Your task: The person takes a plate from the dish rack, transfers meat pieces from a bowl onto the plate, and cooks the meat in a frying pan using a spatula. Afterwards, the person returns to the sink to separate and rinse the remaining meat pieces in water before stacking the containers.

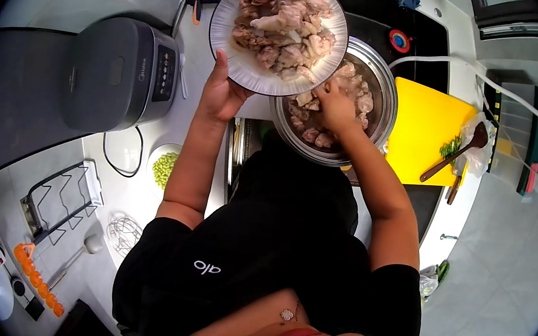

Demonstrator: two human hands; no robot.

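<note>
My left hand (222, 92) grips the near left rim of a pale ribbed plate (229, 15), thumb on top. Pieces of meat (286, 26) are heaped on that plate, which is held up over the counter and overlaps the bowl's upper left edge. Inside the large metal bowl (389, 109) lie more meat pieces (363, 99). My right hand (338, 107) reaches down into the bowl among them. Its fingers are bent around meat, partly hidden by the plate's edge.
Right of the bowl, a yellow cutting board (422, 120) bears chopped greens (450, 147) and a brown ladle (455, 154). A grey rice cooker (116, 75) stands left, near a bowl of green beans (162, 170) and a whisk (123, 234). A white hose (494, 85) crosses the right side.
</note>
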